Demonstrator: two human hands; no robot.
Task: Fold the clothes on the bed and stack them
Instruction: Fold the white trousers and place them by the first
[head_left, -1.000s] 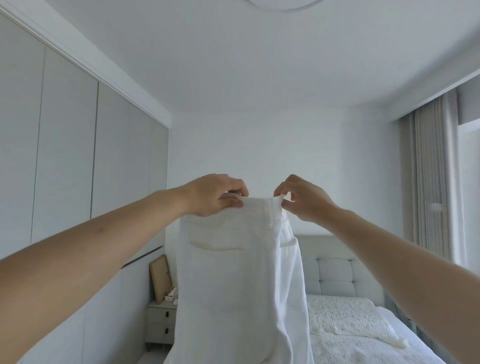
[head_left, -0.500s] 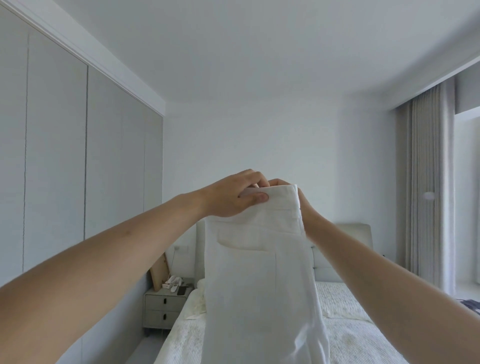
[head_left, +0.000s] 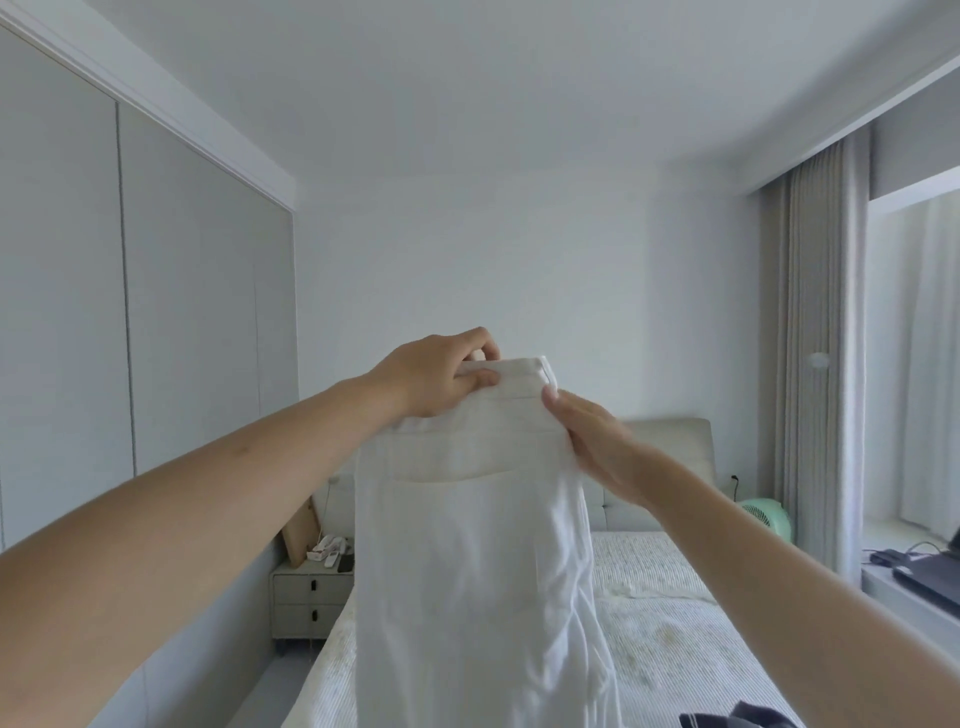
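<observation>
White trousers held up by the waistband, above the bed.

The left hand pinches the waistband of the trousers; the right hand, fingers straight, rests flat on their right edge. They hang over the bed. Soft, light, floppy cloth: best gripped at waistband and hems.

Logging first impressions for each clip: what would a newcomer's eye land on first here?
A pair of white trousers held up in mid-air at centre frame, hanging down over the bed. The left hand pinches the waistband, and the right hand lies with straight fingers along its right edge. A mint-green fan stands by the curtain.
</observation>
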